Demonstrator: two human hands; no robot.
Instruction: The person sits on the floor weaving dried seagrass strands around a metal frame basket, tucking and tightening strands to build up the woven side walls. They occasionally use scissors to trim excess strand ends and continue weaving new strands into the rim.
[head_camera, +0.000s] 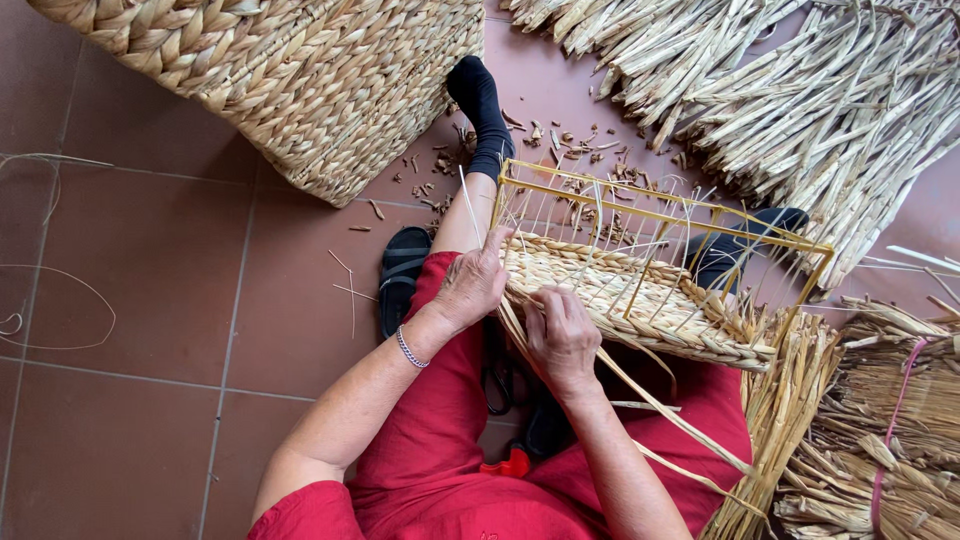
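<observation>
Red cloth of the person's garment (440, 470) fills the bottom of the view, both forearms rising from it. Right hand (562, 335) — back upward, fingers (538, 312) curled down and pinched on a flat straw strand (650, 395) at the near rim of the half-woven basket (640, 295); the strand trails off to the lower right across the lap. Left hand (472, 283), with a beaded bracelet (410, 349) on the wrist, rests against the basket's left corner, fingers bent around the woven edge, the forefinger raised along a thin upright stake; the grip itself is partly hidden, so how tightly it closes cannot be told. The basket lies tilted on the person's lap and legs: its lower bands are plaited in pale straw, its upper part is a bare yellow wire frame (660, 212) with thin stakes standing through it. Dark scissors (498, 380) show in the gap below the hands. A black sandal (400, 275) lies on the tiled floor (150, 300) just left of the leg; black-socked feet (480, 110) extend beyond the frame. Bundles of straw tied with pink cord (880, 440) lie at right. Farther off — straw scraps on the tiles, a large finished woven basket (300, 80) at upper left, and a heap of loose straw stalks (800, 90) at upper right.
</observation>
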